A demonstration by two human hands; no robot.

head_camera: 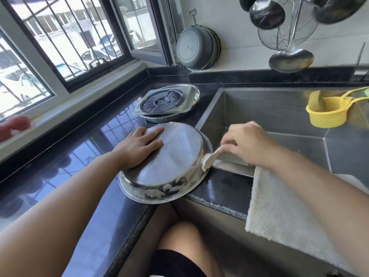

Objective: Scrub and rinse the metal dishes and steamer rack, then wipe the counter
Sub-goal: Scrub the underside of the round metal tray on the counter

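Scrubbing upturned pan [169, 156] at counter [219, 186] edge beside sink [279, 108]: your left hand [139, 146] flat, fingers straight, pinning base; right hand [245, 142] pinching brush [209, 158] at soapy rim. Risk: pan overhangs edge, soap slick; hard stroke could skid it off.

The dark surface [65, 176] lies bare left of the upturned metal dish [169, 168], giving open passage there. Behind it, a stacked dish with steamer rack [165, 102] blocks the corner. The sink [279, 112] basin is open, narrowed by a yellow cup [327, 114] and draped towel [289, 212].
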